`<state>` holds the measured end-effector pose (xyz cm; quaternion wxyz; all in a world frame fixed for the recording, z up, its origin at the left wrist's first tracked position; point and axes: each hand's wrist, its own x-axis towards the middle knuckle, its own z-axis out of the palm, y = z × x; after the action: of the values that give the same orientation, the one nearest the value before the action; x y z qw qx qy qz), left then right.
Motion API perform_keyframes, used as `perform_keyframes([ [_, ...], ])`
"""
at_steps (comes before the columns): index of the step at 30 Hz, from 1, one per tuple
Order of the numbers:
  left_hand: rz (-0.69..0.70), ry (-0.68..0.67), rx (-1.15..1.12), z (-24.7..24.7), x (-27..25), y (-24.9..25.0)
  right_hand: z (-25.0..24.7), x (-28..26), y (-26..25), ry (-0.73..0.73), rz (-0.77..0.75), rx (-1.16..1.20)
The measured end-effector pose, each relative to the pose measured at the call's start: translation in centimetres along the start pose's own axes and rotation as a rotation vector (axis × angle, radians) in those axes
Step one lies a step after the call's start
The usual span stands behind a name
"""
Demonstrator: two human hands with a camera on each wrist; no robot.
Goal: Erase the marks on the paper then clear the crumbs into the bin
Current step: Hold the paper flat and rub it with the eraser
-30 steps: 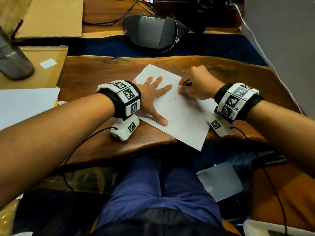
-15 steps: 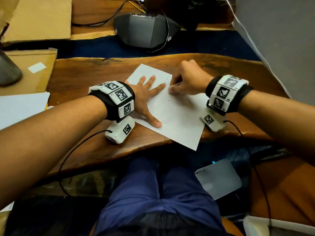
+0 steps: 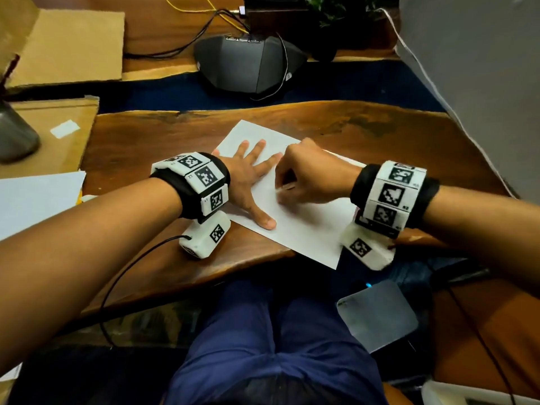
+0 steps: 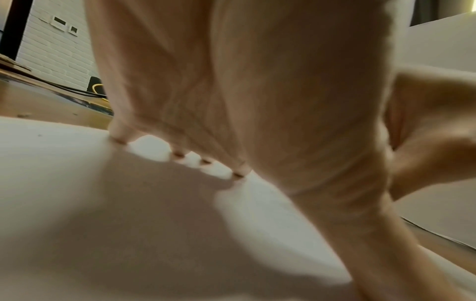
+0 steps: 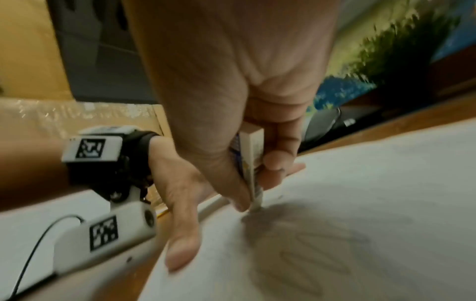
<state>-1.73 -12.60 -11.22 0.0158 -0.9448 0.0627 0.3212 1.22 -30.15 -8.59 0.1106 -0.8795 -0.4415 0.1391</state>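
A white sheet of paper [image 3: 306, 226] lies on the wooden table [image 3: 163, 135]. My left hand [image 3: 248, 176] lies flat on its left part with fingers spread, pressing it down; the left wrist view shows the fingertips [image 4: 238, 174] on the paper [image 4: 77, 183]. My right hand [image 3: 306, 176] pinches a white eraser [image 5: 253, 163] in a printed sleeve, its tip on the paper [image 5: 386, 183]. Faint grey zigzag pencil marks [image 5: 304, 258] show just in front of the eraser tip. In the head view only a sliver of the eraser [image 3: 285, 187] shows under the fist.
A dark grey device [image 3: 248, 65] with cables sits behind the table. Cardboard [image 3: 67, 45] and a grey cylinder [image 3: 14, 135] stand at the left, more white paper [image 3: 35, 200] at the near left. A grey wall [image 3: 473, 83] bounds the right. No bin shows.
My right hand with the eraser has slid toward me and to the left across the sheet. The left hand stays flat on the paper. The head camera shifted slightly.
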Motion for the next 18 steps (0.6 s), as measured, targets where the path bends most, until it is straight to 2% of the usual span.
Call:
perform_keyframes([
  [1,-0.002,-0.001,-0.001,0.0,0.0,0.0,-0.5,0.3,0.7,0.003,0.035,0.009],
  [4,-0.001,0.012,-0.018,0.1,0.1,0.0,-1.9,1.5,3.7,0.145,0.197,0.061],
  [6,-0.001,0.015,-0.013,0.2,0.0,-0.1,-1.1,1.1,3.0,0.144,0.149,0.043],
  [8,0.004,0.005,0.0,0.2,0.0,0.0,0.0,-0.1,0.7,0.032,0.018,0.035],
  [9,0.007,0.002,0.005,0.1,0.0,0.1,0.1,-0.3,0.4,-0.002,0.005,0.042],
  [12,0.009,0.009,-0.013,0.2,0.0,0.0,-1.6,1.1,2.7,0.098,0.165,0.054],
  [14,0.006,0.02,-0.016,0.3,-0.1,-0.1,-1.5,1.5,2.9,0.167,0.182,0.035],
  [15,0.004,0.014,-0.01,0.2,-0.1,-0.2,-0.9,1.3,1.9,0.159,0.141,0.009],
  [18,0.013,-0.012,-0.005,0.0,0.0,-0.1,0.9,-0.2,-1.3,0.011,-0.002,0.009],
])
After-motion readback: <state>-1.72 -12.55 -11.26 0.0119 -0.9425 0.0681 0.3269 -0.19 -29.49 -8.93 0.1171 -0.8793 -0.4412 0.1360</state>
